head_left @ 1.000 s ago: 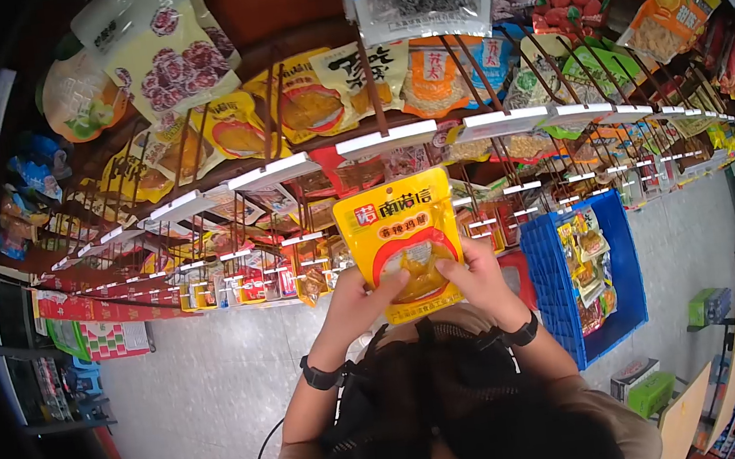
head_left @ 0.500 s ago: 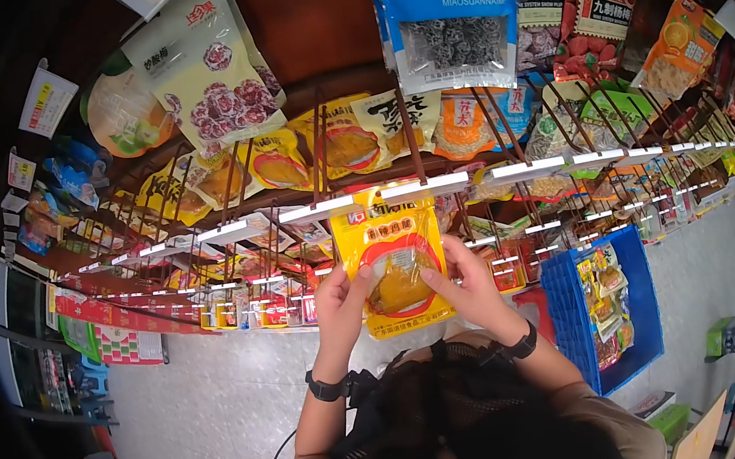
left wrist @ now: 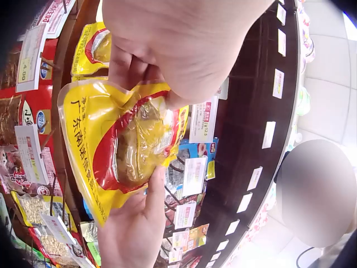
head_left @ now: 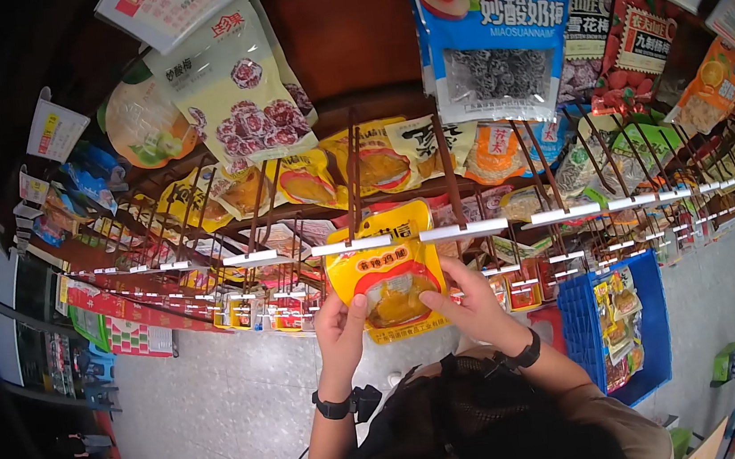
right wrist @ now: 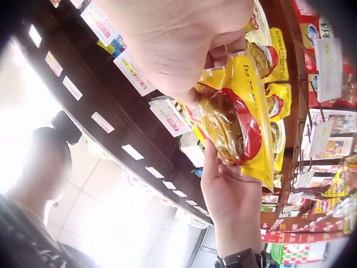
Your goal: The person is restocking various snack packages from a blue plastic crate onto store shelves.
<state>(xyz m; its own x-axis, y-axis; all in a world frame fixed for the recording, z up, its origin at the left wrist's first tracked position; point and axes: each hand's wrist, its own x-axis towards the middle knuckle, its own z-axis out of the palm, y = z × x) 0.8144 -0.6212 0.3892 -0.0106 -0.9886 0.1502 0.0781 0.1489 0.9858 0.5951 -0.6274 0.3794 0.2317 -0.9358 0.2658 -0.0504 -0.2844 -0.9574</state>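
Observation:
A yellow snack pouch (head_left: 392, 294) with red trim and a clear window showing a brown chicken leg is held upright between both hands. My left hand (head_left: 339, 326) grips its left edge, thumb on the front. Gripping the right edge is my right hand (head_left: 476, 306), its thumb also lying on the front near the window. In the head view, the white price-tag strip (head_left: 360, 245) on a peg hook crosses in front of the pouch's upper part. Similar yellow pouches (head_left: 304, 182) hang behind on the rack. Both wrist views show the pouch's window and red border close up.
Long brown peg hooks (head_left: 442, 168) with white tag ends stick out along the rack. Larger bags, a blue plum bag (head_left: 503, 72) and a pale plum bag (head_left: 238, 109), hang above. A blue crate (head_left: 649, 352) holding several packs stands at right on the grey floor (head_left: 224, 397).
The rack fills more of the head view and sits lower in it. The pouch's top, earlier in front of the tag strips, now lies behind one. Both hands keep their grip.

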